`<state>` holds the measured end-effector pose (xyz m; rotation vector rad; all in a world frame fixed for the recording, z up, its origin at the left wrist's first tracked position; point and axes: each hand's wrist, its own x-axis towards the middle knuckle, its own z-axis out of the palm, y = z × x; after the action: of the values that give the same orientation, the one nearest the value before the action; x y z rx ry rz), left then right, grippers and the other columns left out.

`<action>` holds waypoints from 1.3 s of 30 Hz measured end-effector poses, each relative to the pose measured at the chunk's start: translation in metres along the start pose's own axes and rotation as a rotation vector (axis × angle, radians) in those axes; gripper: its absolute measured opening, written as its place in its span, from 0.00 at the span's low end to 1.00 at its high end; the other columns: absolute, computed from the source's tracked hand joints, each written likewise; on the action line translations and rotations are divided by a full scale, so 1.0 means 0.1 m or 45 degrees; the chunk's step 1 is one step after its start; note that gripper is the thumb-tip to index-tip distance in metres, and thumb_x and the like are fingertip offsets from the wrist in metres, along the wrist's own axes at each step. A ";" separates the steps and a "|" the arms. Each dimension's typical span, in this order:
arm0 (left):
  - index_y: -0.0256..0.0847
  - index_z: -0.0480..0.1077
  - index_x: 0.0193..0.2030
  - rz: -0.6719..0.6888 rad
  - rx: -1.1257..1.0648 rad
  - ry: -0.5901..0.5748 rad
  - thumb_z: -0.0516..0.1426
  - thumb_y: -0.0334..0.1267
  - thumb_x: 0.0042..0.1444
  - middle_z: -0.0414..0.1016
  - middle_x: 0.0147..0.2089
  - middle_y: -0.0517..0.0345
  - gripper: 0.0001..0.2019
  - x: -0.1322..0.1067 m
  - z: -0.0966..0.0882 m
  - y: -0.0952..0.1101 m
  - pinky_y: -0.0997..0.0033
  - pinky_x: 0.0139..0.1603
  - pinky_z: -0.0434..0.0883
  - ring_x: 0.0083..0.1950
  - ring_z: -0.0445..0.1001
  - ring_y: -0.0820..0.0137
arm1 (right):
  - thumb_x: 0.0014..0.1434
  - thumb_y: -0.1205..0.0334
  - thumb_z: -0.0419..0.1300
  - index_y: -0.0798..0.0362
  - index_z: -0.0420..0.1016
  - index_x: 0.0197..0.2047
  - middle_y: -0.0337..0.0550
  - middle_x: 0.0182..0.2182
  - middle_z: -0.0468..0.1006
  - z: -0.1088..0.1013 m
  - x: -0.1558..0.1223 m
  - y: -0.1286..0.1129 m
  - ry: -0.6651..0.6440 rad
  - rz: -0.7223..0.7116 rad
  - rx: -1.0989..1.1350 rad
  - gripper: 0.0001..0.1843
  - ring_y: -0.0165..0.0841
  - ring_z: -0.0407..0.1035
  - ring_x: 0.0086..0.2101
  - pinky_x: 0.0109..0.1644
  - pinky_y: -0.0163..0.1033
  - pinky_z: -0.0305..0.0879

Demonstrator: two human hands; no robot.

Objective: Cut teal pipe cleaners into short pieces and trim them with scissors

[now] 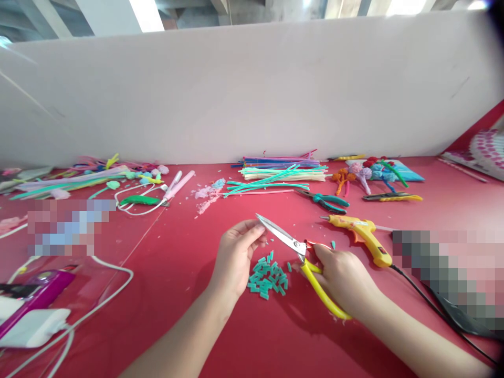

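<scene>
My right hand [346, 278] grips the yellow handles of a pair of scissors [291, 242], whose steel blades point up and left. My left hand [236, 254] is closed in a pinch right at the blade tips; whatever it pinches is too small to make out. Below the blades, between both hands, lies a small heap of several short teal cut pieces [268, 277] on the red table [189, 294].
A yellow glue gun [362, 236] with a black cord lies right of the scissors. Green-handled pliers [326, 200], a bundle of coloured pipe cleaners [281, 170] and finished pipe-cleaner flowers [370, 173] sit behind. Cables, a purple device [37, 294] and more pipe cleaners fill the left.
</scene>
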<state>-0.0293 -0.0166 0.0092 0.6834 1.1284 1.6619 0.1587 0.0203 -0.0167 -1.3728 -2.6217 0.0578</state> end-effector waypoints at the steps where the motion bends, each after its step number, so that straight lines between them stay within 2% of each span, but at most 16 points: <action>1: 0.34 0.72 0.30 -0.005 0.000 0.007 0.58 0.32 0.43 0.71 0.27 0.57 0.06 0.00 0.00 0.00 0.78 0.31 0.65 0.27 0.67 0.78 | 0.52 0.47 0.47 0.52 0.58 0.24 0.38 0.15 0.67 -0.01 0.00 0.00 -0.015 0.009 0.008 0.17 0.30 0.61 0.16 0.20 0.33 0.39; 5: 0.34 0.71 0.30 -0.038 0.018 0.009 0.59 0.33 0.43 0.69 0.26 0.58 0.06 0.00 0.01 0.00 0.78 0.31 0.65 0.28 0.66 0.78 | 0.52 0.45 0.46 0.51 0.59 0.23 0.39 0.16 0.67 -0.06 0.03 0.03 -0.054 0.127 0.042 0.18 0.30 0.62 0.18 0.21 0.33 0.41; 9: 0.35 0.70 0.31 -0.126 0.089 -0.096 0.58 0.36 0.45 0.68 0.26 0.59 0.07 -0.01 0.02 -0.05 0.77 0.30 0.64 0.27 0.65 0.77 | 0.50 0.45 0.48 0.51 0.61 0.26 0.39 0.18 0.68 -0.10 0.08 0.06 -0.026 0.223 0.163 0.17 0.30 0.62 0.20 0.22 0.33 0.44; 12: 0.36 0.70 0.31 -0.203 0.199 -0.183 0.57 0.37 0.45 0.68 0.27 0.58 0.08 -0.04 0.05 -0.09 0.77 0.31 0.63 0.28 0.66 0.76 | 0.51 0.48 0.48 0.52 0.61 0.25 0.36 0.17 0.65 -0.12 0.10 0.03 -0.059 0.219 0.477 0.16 0.28 0.59 0.19 0.22 0.32 0.46; 16: 0.35 0.70 0.29 -0.283 0.371 -0.416 0.55 0.39 0.48 0.67 0.25 0.57 0.09 -0.10 0.12 -0.10 0.76 0.29 0.62 0.27 0.65 0.75 | 0.52 0.55 0.49 0.52 0.63 0.29 0.32 0.18 0.62 -0.19 0.11 -0.07 -0.121 0.200 1.048 0.10 0.24 0.56 0.20 0.22 0.30 0.51; 20: 0.36 0.70 0.28 -0.391 0.464 -0.555 0.54 0.40 0.48 0.66 0.24 0.58 0.09 -0.16 0.18 -0.08 0.76 0.27 0.61 0.24 0.63 0.76 | 0.50 0.61 0.50 0.54 0.62 0.25 0.31 0.16 0.61 -0.29 0.10 -0.12 -0.167 0.194 1.330 0.06 0.23 0.56 0.18 0.23 0.29 0.53; 23: 0.38 0.70 0.25 -0.361 0.528 -0.579 0.55 0.39 0.47 0.66 0.22 0.58 0.08 -0.18 0.19 -0.07 0.76 0.26 0.61 0.24 0.63 0.75 | 0.48 0.64 0.50 0.54 0.59 0.21 0.30 0.13 0.58 -0.31 0.09 -0.13 -0.209 0.255 1.327 0.06 0.23 0.54 0.17 0.22 0.29 0.52; 27: 0.39 0.71 0.26 -0.216 0.684 -0.490 0.57 0.39 0.44 0.67 0.22 0.59 0.06 -0.19 0.20 -0.07 0.77 0.26 0.60 0.24 0.63 0.75 | 0.46 0.63 0.51 0.54 0.60 0.23 0.31 0.14 0.59 -0.26 0.08 -0.15 -0.165 0.346 1.228 0.05 0.23 0.54 0.17 0.20 0.29 0.50; 31: 0.39 0.69 0.24 -0.174 0.759 -0.453 0.56 0.39 0.44 0.64 0.21 0.61 0.06 -0.20 0.20 -0.09 0.77 0.22 0.58 0.22 0.61 0.76 | 0.47 0.61 0.51 0.53 0.61 0.24 0.31 0.16 0.59 -0.18 0.07 -0.15 -0.157 0.340 1.178 0.05 0.23 0.54 0.18 0.20 0.28 0.49; 39: 0.38 0.69 0.25 -0.137 0.762 -0.461 0.56 0.38 0.45 0.62 0.22 0.60 0.06 -0.23 0.20 -0.13 0.77 0.23 0.59 0.24 0.61 0.75 | 0.48 0.60 0.50 0.53 0.60 0.24 0.31 0.16 0.56 -0.13 0.05 -0.15 -0.148 0.335 1.142 0.06 0.23 0.53 0.18 0.19 0.28 0.46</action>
<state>0.0010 -0.0292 0.0071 1.2205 1.3677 1.0419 0.1463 0.0155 -0.0012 -1.3302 -1.9940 1.2002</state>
